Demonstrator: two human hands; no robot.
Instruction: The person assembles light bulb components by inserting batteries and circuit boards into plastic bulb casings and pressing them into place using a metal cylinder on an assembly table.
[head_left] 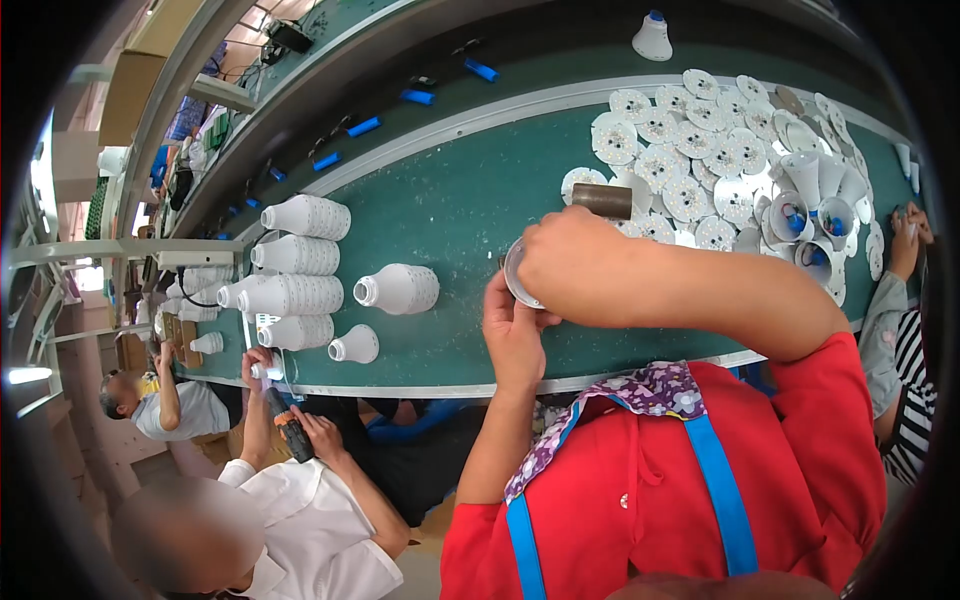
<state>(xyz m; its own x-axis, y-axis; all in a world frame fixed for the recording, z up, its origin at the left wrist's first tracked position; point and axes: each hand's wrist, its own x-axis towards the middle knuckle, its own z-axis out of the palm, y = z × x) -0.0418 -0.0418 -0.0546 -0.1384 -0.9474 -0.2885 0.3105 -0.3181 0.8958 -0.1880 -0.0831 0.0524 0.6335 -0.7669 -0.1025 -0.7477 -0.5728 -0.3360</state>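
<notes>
A white bulb housing (517, 272) sits in my left hand (515, 328), whose fingers and thumb wrap round its rim. Over the mouth of that housing is my right hand (572, 262), fist-like, its fingertips hidden, so what it grips does not show. A brown metal cylinder (602, 201) lies just beyond my right knuckles, beside the round white LED boards (686, 198). To the left of my hands a white bulb housing (398, 289) lies on its side on the green tabletop (450, 190).
Stacked bulb housings (305, 255) and a single cone (355, 344) are on the left. Funnel-shaped housings (803, 180) with blue parts lie among the boards. A co-worker holds a power screwdriver (292, 434) at left; another person's hands (906, 240) are at far right.
</notes>
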